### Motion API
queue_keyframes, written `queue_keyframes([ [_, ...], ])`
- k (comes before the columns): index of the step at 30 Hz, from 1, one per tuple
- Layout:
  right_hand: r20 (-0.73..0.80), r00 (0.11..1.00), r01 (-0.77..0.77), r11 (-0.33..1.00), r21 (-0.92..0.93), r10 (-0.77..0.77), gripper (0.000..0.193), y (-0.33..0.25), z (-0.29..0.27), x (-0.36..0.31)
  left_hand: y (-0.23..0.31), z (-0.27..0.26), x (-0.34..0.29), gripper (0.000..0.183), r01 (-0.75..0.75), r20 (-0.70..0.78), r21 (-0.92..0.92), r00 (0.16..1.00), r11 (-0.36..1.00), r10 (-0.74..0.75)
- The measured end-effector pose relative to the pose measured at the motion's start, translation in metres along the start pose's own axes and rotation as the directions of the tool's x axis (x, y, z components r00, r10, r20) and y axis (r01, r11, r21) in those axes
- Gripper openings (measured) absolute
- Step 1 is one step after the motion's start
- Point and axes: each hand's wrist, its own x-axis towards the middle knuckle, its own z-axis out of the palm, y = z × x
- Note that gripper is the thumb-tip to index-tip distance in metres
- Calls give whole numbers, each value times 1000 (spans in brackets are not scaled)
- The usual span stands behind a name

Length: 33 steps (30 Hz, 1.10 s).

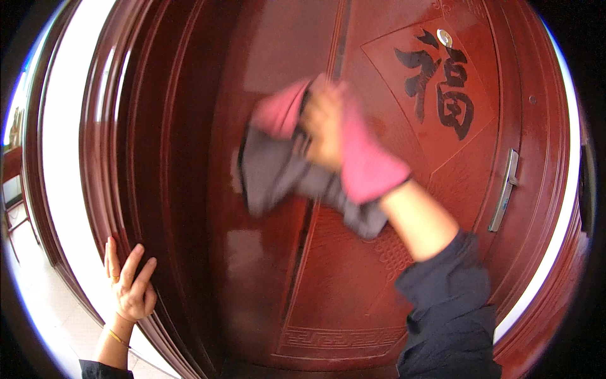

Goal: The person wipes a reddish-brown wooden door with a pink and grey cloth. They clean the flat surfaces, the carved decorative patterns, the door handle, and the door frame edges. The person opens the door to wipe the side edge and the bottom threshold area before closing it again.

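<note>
My right hand (324,129) is smeared by motion, its fingers bent around a pink and dark grey cloth (375,165). Parts of the cloth hang on both sides of the hand and over the wrist. It is held up in front of the middle of a dark red door (353,271); whether it touches the surface is hard to tell. Lower left, my left hand (134,292) rests with fingers spread on the glossy reddish-brown door frame (104,158). It holds nothing, and a thin gold-coloured bangle circles its wrist.
On the door's right part are a metal handle (504,189), a round peephole (444,38) and a diamond panel with a large dark character. A vertical seam runs down the door. White wall (60,126) and pale floor tiles (69,322) lie left of the frame.
</note>
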Motion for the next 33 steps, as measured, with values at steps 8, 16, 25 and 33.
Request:
queue_keyframes([
  [8, -455, 844, -515, 671, -534, 285, 52, 114, -9, -27, 4, 17, -4, 45, -14, -7, -3, 1000, 1000, 14],
  [16, 374, 923, -286, 808, 516, 88, 48, -113, 100, -294, 10, 23, 6, 55, -52, -4, 9, 999, 999, 52],
  [25, -512, 767, -622, 647, -442, 387, 54, 145, -11, -162, 11, -1, 5, 50, -11, 14, 64, 1000, 998, 10],
  [33, 198, 974, -59, 966, -254, 112, 71, -103, 63, -150, 1, 3, -1, 50, -46, 3, 106, 999, 993, 46],
])
